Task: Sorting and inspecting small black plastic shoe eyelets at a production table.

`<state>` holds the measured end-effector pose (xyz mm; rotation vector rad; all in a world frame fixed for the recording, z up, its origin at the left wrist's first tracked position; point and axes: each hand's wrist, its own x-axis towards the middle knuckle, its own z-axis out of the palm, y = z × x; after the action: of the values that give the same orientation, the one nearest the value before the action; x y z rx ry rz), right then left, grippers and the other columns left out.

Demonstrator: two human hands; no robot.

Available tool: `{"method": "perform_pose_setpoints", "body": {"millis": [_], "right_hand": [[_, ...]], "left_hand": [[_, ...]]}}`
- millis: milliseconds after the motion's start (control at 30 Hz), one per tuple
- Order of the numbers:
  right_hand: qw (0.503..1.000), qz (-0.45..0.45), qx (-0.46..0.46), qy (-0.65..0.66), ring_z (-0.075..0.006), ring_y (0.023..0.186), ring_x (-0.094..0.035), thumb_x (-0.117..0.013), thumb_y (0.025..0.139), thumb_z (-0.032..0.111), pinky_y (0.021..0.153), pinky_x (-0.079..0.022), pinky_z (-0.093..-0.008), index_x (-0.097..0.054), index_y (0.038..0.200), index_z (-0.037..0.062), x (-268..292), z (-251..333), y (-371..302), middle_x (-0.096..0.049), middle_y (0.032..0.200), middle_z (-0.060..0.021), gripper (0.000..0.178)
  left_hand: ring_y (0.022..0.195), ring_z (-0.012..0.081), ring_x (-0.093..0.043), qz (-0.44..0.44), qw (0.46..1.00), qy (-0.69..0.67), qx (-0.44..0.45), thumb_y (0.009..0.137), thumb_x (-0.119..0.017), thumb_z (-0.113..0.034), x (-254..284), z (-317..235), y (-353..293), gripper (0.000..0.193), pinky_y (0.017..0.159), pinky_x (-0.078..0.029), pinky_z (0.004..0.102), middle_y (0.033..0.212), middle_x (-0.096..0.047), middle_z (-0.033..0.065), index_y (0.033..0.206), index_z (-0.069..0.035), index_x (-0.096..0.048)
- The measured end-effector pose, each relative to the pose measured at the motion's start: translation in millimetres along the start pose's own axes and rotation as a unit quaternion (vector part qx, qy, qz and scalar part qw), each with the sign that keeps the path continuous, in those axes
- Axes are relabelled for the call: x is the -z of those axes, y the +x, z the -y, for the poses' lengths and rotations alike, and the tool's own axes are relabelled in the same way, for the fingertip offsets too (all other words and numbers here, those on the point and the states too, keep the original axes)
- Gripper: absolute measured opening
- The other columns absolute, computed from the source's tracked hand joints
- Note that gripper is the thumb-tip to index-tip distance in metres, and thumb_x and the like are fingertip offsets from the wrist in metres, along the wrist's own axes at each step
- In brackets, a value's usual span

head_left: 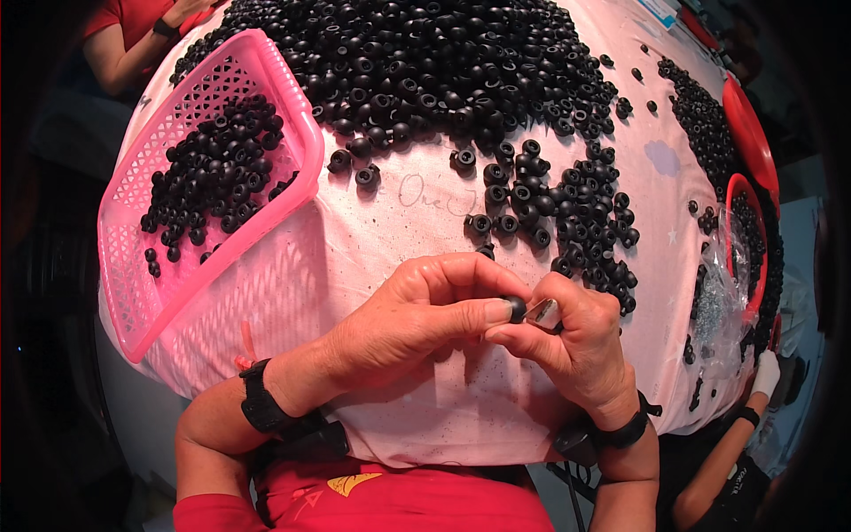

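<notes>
My left hand pinches a small round black part between thumb and forefinger, above the cloth. Against that part my right hand grips a small shiny metal blade, mostly covered by the fingers. The two hands almost meet. Just beyond them lies a scatter of similar black parts, rounded, some showing ring-like openings. A much larger heap of black parts spreads across the far side of the table.
A pink plastic basket at the left, tilted in view, holds many black parts. Pale patterned cloth covers the table. At the right are red trays, a clear plastic bag and more parts. Other people's arms show at far left and lower right.
</notes>
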<state>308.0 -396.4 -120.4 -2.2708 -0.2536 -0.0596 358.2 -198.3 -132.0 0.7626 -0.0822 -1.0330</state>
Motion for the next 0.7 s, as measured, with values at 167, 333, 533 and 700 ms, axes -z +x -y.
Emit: {"method": "perform_pose_setpoints", "body": {"millis": [167, 333, 533, 700], "right_hand": [[1.000, 0.006, -0.003, 0.010, -0.0182, 0.052, -0.062, -0.080, 0.072, 0.043, 0.046, -0.047, -0.0294, -0.057, 0.071, 0.0059, -0.2, -0.5, -0.7, -0.059, 0.060, -0.0069, 0.044], [1.000, 0.012, 0.004, 0.007, -0.0191, 0.051, -0.061, -0.080, 0.072, 0.042, 0.046, -0.046, -0.0298, -0.057, 0.071, 0.0057, 0.5, -0.7, -0.3, -0.058, 0.059, -0.0074, 0.043], [1.000, 0.019, 0.016, 0.001, -0.0200, 0.050, -0.061, -0.080, 0.073, 0.042, 0.045, -0.046, -0.0301, -0.057, 0.071, 0.0055, 1.2, -1.8, 0.2, -0.058, 0.058, -0.0080, 0.043], [0.999, 0.014, 0.040, -0.013, -0.0199, 0.049, -0.061, -0.080, 0.073, 0.042, 0.044, -0.046, -0.0301, -0.058, 0.070, 0.0055, 0.5, 4.4, 1.7, -0.058, 0.058, -0.0083, 0.042]], "left_hand": [[0.080, 0.0090, -0.062, 0.001, 1.000, 0.007, 0.005, 0.093, -0.061, -0.013, 0.9, 0.2, 0.0, 0.026, 0.070, -0.051, 0.0225, 0.095, -0.064, 0.0049, 0.115, 0.000, -0.058], [0.080, 0.0091, -0.062, 0.003, 1.000, 0.026, 0.003, 0.093, -0.061, -0.013, 2.4, -0.6, -0.2, 0.026, 0.070, -0.051, 0.0225, 0.096, -0.064, 0.0051, 0.115, 0.000, -0.058], [0.080, 0.0084, -0.062, -0.003, 1.000, 0.024, 0.005, 0.092, -0.062, -0.014, 0.2, -0.9, -1.1, 0.026, 0.070, -0.050, 0.0213, 0.092, -0.064, 0.0041, 0.115, -0.001, -0.058], [0.074, 0.0041, -0.059, -0.008, 0.999, 0.047, 0.005, 0.092, -0.064, -0.017, 0.3, -1.3, -1.2, 0.027, 0.062, -0.044, 0.0174, 0.090, -0.064, 0.0007, 0.114, -0.003, -0.059]]}}
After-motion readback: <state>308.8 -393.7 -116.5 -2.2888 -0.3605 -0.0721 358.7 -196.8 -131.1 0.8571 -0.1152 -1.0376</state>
